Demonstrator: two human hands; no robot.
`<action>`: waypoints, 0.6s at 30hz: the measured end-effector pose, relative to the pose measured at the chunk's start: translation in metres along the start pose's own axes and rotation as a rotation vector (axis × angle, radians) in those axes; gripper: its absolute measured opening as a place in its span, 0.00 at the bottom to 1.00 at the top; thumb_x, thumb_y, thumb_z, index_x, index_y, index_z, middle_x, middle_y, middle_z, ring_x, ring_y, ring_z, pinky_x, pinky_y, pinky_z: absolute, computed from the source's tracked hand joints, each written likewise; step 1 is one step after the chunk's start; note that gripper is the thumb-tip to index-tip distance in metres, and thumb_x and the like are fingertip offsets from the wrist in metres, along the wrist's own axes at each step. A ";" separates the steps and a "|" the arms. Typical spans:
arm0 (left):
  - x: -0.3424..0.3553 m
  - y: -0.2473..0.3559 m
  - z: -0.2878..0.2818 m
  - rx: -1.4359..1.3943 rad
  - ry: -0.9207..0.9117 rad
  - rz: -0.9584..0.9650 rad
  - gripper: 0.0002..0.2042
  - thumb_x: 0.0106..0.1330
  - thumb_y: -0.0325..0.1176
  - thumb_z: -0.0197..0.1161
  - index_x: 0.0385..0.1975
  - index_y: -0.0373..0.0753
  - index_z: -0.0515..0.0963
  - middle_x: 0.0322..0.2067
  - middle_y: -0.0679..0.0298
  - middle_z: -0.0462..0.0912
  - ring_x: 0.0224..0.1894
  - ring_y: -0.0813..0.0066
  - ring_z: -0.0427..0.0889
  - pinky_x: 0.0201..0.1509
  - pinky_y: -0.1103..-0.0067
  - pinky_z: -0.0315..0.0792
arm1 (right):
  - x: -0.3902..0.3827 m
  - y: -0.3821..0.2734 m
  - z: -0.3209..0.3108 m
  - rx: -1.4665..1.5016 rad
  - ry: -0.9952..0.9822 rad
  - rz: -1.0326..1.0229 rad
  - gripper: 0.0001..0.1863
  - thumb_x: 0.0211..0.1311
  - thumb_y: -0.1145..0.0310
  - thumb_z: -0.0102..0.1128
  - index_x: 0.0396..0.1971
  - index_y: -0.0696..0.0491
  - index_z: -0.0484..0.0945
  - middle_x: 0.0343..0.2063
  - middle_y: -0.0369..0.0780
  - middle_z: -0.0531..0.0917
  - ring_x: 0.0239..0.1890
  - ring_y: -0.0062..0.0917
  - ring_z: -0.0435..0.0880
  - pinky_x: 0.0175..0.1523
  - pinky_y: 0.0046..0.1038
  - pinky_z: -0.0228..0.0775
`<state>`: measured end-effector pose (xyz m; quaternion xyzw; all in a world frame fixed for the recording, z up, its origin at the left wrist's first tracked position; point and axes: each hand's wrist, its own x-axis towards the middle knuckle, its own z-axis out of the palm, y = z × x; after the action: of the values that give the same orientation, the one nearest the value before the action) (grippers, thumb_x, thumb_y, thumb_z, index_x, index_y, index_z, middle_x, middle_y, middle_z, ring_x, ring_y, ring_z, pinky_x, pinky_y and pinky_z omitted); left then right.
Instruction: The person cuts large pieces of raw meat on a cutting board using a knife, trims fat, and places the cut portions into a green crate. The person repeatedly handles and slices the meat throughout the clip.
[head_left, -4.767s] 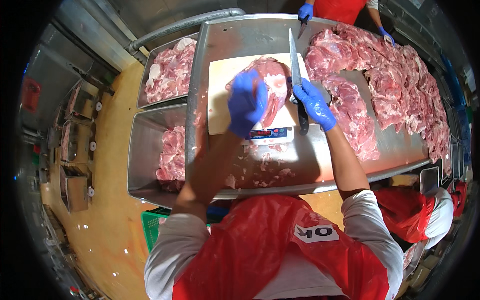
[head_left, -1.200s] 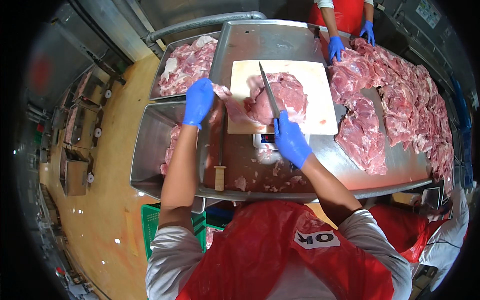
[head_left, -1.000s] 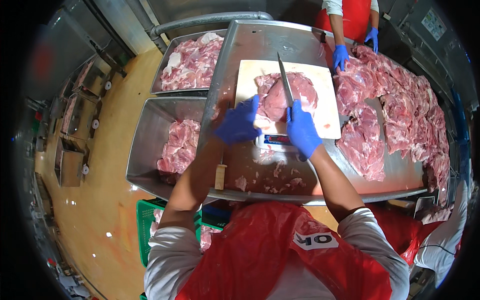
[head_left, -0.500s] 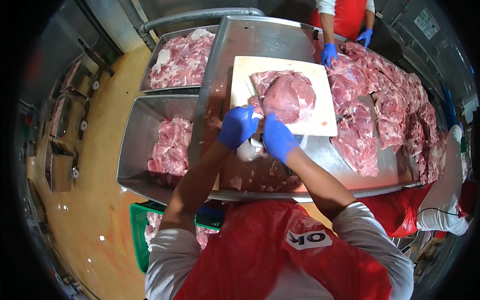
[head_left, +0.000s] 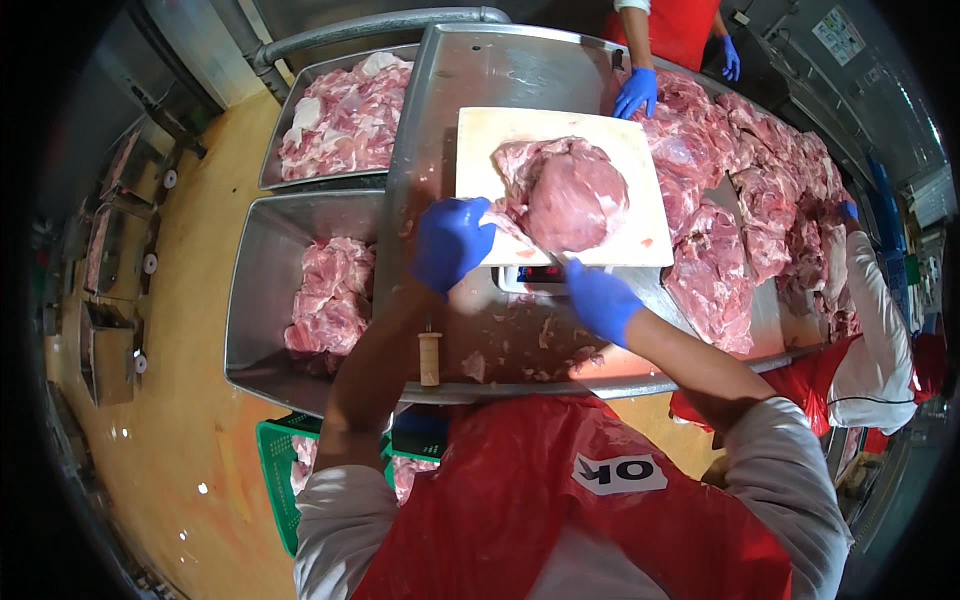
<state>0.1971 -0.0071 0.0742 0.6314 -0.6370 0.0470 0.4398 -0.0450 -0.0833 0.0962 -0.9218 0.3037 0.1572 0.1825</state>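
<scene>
A large pink cut of raw meat [head_left: 578, 200] lies on the white cutting board [head_left: 485, 130]. My left hand [head_left: 452, 245], in a blue glove, is closed on a flap of the meat at its near left side and pulls it out over the board's edge. My right hand [head_left: 603, 304], also gloved in blue, is closed around a knife [head_left: 556, 258] at the board's near edge. Only a short grey piece of the blade shows by the meat; the handle is hidden in the fist. A scale [head_left: 515, 281] with a lit red display shows under the board.
Large raw cuts [head_left: 710, 270] cover the steel table's right side. A co-worker's gloved hand [head_left: 636, 93] touches them; another person's sleeve [head_left: 868, 290] reaches in at right. Metal tubs [head_left: 250, 290] and a green crate [head_left: 275, 470] stand left. A wooden handle [head_left: 429, 360] lies near the front edge.
My hands have moved apart: the left slightly left with the meat flap, the right toward the lower right. The scale display is now uncovered. The co-worker's hand has shifted left.
</scene>
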 end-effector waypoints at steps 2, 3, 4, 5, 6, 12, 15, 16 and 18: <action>0.011 0.005 -0.015 0.054 -0.047 0.040 0.08 0.51 0.31 0.63 0.31 0.38 0.81 0.22 0.52 0.79 0.25 0.52 0.79 0.31 0.65 0.74 | -0.033 0.027 0.002 -0.083 -0.069 0.025 0.16 0.67 0.70 0.39 0.52 0.61 0.62 0.33 0.56 0.81 0.33 0.51 0.82 0.36 0.48 0.73; 0.014 0.009 -0.021 0.091 -0.092 0.024 0.08 0.52 0.31 0.63 0.31 0.37 0.81 0.24 0.52 0.81 0.26 0.54 0.80 0.32 0.66 0.75 | -0.046 0.034 -0.005 -0.078 -0.065 0.013 0.16 0.67 0.70 0.39 0.52 0.61 0.62 0.31 0.55 0.81 0.32 0.50 0.82 0.34 0.48 0.73; 0.021 0.017 -0.025 0.000 -0.119 -0.084 0.08 0.53 0.32 0.62 0.30 0.37 0.81 0.24 0.52 0.81 0.26 0.54 0.80 0.31 0.67 0.74 | -0.059 0.040 -0.006 -0.065 -0.076 0.009 0.16 0.67 0.70 0.40 0.52 0.61 0.62 0.31 0.55 0.81 0.31 0.50 0.82 0.33 0.48 0.73; 0.032 0.023 -0.034 -0.077 -0.135 -0.194 0.08 0.55 0.33 0.62 0.29 0.36 0.81 0.24 0.52 0.81 0.26 0.54 0.81 0.31 0.67 0.74 | -0.063 0.045 -0.010 -0.062 -0.080 -0.010 0.16 0.67 0.70 0.40 0.52 0.61 0.61 0.30 0.55 0.81 0.31 0.50 0.82 0.33 0.48 0.73; 0.039 0.028 -0.038 -0.153 -0.151 -0.305 0.08 0.56 0.33 0.61 0.29 0.36 0.81 0.24 0.52 0.81 0.26 0.54 0.81 0.31 0.68 0.74 | -0.067 0.048 -0.011 -0.059 -0.085 -0.029 0.16 0.66 0.70 0.41 0.51 0.61 0.61 0.29 0.54 0.81 0.30 0.50 0.82 0.32 0.48 0.73; 0.034 0.026 -0.032 -0.400 -0.370 -0.562 0.10 0.59 0.33 0.58 0.30 0.32 0.80 0.19 0.62 0.78 0.22 0.77 0.76 0.27 0.77 0.69 | -0.057 -0.009 0.007 0.566 0.294 -0.117 0.09 0.66 0.69 0.44 0.41 0.58 0.60 0.17 0.50 0.73 0.19 0.50 0.72 0.26 0.43 0.66; 0.045 0.036 -0.034 -0.551 -0.327 -0.671 0.10 0.60 0.33 0.57 0.29 0.32 0.79 0.20 0.67 0.77 0.23 0.82 0.73 0.25 0.80 0.67 | 0.020 -0.035 0.037 0.895 0.376 -0.142 0.10 0.60 0.75 0.49 0.39 0.60 0.60 0.19 0.50 0.73 0.22 0.48 0.73 0.28 0.43 0.66; 0.052 0.040 -0.039 -0.532 -0.371 -0.629 0.10 0.60 0.33 0.56 0.29 0.32 0.79 0.20 0.68 0.77 0.23 0.83 0.73 0.25 0.80 0.67 | 0.042 -0.050 0.025 0.844 0.478 -0.154 0.13 0.56 0.78 0.51 0.39 0.63 0.60 0.24 0.55 0.76 0.27 0.53 0.77 0.32 0.47 0.68; 0.068 0.049 -0.039 -0.507 -0.439 -0.591 0.10 0.59 0.32 0.56 0.29 0.31 0.79 0.22 0.67 0.77 0.24 0.83 0.74 0.25 0.82 0.66 | 0.107 -0.046 0.047 1.106 0.502 -0.186 0.12 0.56 0.79 0.50 0.39 0.64 0.62 0.23 0.55 0.76 0.27 0.53 0.77 0.31 0.47 0.69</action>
<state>0.1876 -0.0251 0.1649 0.6536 -0.4987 -0.3735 0.4297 0.0572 -0.0824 0.0224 -0.7218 0.2925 -0.2624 0.5697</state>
